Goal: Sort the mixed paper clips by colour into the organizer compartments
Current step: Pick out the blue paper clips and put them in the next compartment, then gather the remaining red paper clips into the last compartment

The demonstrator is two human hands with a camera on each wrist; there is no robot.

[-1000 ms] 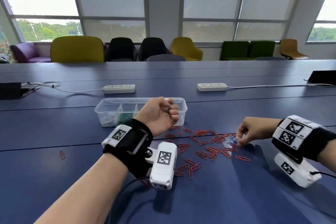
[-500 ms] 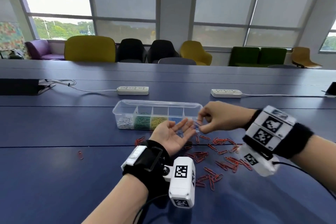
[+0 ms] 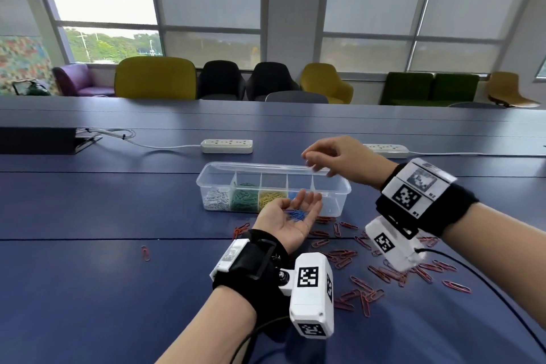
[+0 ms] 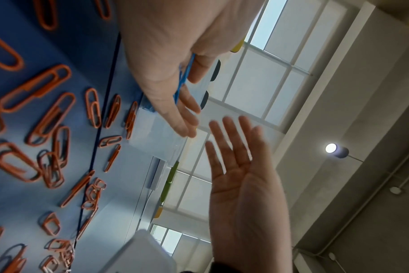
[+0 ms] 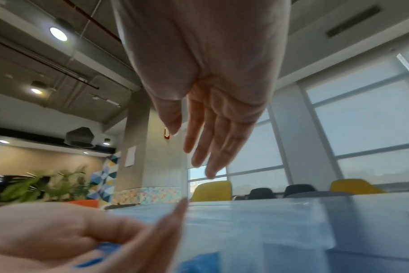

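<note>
- Left hand (image 3: 291, 217) turned palm up, fingers loosely spread, just in front of the clear plastic five-compartment organizer box (image 3: 339, 190) on the dark blue table (image 3: 88, 275).
- Cradled in that open palm: a small cluster of blue paper clips (image 3: 295, 214), resting loose, not pinched; seen edge-on from the left wrist view as a thin blue line (image 4: 185, 77) against the palm.
- Right hand (image 3: 344, 160) hovered above the box's right end, over the far rim, fingers relaxed and pointing down, slightly parted.
- From the right wrist view, same hand (image 5: 206, 88) seen with straight fingers and nothing visible between them; grip wide, empty as far as could be told.
- Box contents, left to right: white clips (image 3: 217, 199), green clips (image 3: 244, 200), yellow clips (image 3: 272, 197), then a patch of blue (image 3: 292, 195) mostly hidden behind the left fingers; rightmost compartment looked clear, though partly screened.
- Scattered on the table in front of and to the right of the box: a wide spread of red-orange paper clips (image 3: 339, 255), some overlapping, some tangled.
- One lone red-orange clip (image 3: 145, 253) well apart on the left side of the table.
- Further back: two white power strips (image 3: 227, 146), cables trailing, and a row of yellow, black and green chairs (image 3: 155, 77) under the windows.
</note>
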